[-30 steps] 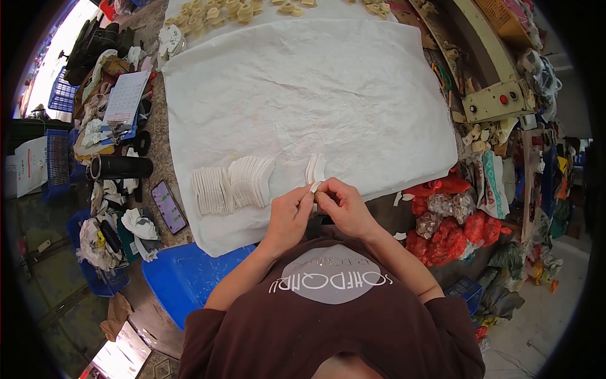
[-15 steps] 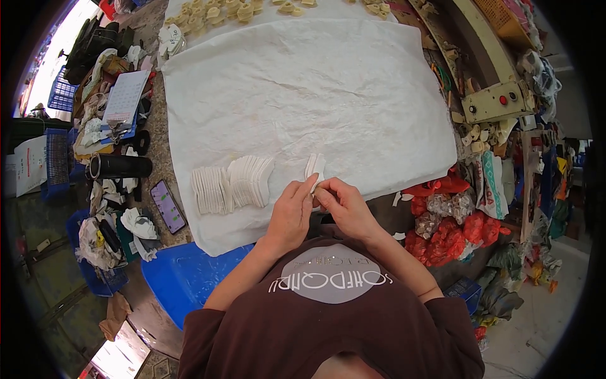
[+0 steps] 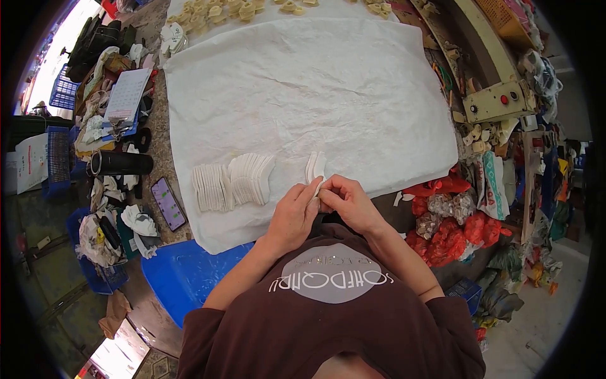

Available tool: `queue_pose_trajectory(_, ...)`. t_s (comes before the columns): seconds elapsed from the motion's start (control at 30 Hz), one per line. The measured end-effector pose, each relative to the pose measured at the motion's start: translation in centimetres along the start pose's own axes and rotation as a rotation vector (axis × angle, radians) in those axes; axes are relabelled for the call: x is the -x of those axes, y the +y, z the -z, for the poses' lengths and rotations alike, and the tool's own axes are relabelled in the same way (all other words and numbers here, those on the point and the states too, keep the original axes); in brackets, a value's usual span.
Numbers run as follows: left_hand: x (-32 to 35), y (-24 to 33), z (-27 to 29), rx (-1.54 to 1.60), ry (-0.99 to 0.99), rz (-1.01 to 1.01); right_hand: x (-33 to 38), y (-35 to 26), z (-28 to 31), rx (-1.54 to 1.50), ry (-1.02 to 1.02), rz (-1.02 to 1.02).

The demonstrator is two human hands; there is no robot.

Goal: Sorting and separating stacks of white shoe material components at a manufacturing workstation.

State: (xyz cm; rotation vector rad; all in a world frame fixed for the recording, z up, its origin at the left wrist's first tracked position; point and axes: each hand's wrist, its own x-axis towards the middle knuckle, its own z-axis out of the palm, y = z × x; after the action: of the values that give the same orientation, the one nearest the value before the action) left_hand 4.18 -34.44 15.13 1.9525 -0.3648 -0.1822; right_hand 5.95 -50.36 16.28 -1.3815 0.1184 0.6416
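Left hand point(image 3: 292, 218) and right hand point(image 3: 351, 205) pinch a white piece point(image 3: 320, 185), mid-frame; likely best with light, even pressure, clear of the small stack point(image 3: 315, 165) just above.

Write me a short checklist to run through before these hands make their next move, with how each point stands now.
1. Fingertips closed on the piece: ok. The left hand and right hand meet around a small white piece.
2. Piece whole and undamaged: cannot tell. Fingers cover most of it.
3. Two larger groups of white pieces lined up: ok. They lie side by side, left of the hands.
4. Small stack clear of the fingers: cannot tell. It lies just beyond the fingertips; contact is unclear.
5. White cloth smooth: not ok. It is creased.
6. Phone off the cloth: ok. It lies to its left.
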Motion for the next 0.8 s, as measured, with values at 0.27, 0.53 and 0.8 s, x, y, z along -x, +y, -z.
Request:
queue_pose_trajectory(0.27,0.2,-1.1,-1.1,0.375,0.057,0.373,0.4,1.3,-0.8,0.210,0.131,0.128)
queue_pose_trajectory(0.53,0.2,-1.0,-0.7,0.478,0.113,0.462,0.3,1.0,-1.1,0.613,0.096,0.281)
queue_pose_trajectory(0.8,-0.3,-2.9,-2.4,0.769,0.321,0.598,1.1,0.4,-2.7,0.862,0.045,0.723)
